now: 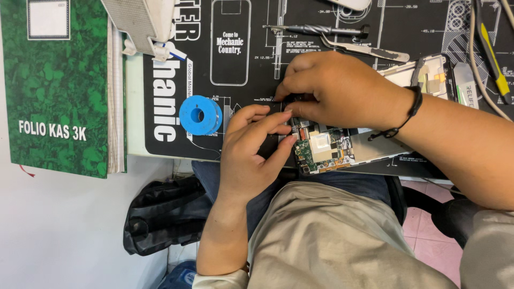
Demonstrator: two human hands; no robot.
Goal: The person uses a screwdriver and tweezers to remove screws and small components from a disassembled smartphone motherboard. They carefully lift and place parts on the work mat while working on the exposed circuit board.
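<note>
An opened phone (342,147) lies on a black work mat (251,64), its green circuit board (316,152) bare at the near end. My left hand (251,152) grips the phone's dark end, thumb and fingers pinched on its edge. My right hand (334,88) comes in from the right with a black cord on the wrist. Its fingertips press down on a small dark part at the phone's top, right beside the left fingertips. What lies under the fingers is hidden.
A blue solder spool (199,114) sits left of the hands. Tweezers (364,49) and a screwdriver (321,29) lie behind them. Another phone frame (436,72) and a yellow tool (495,64) are at the right. A green ledger book (53,85) lies far left, a black bag (166,214) below.
</note>
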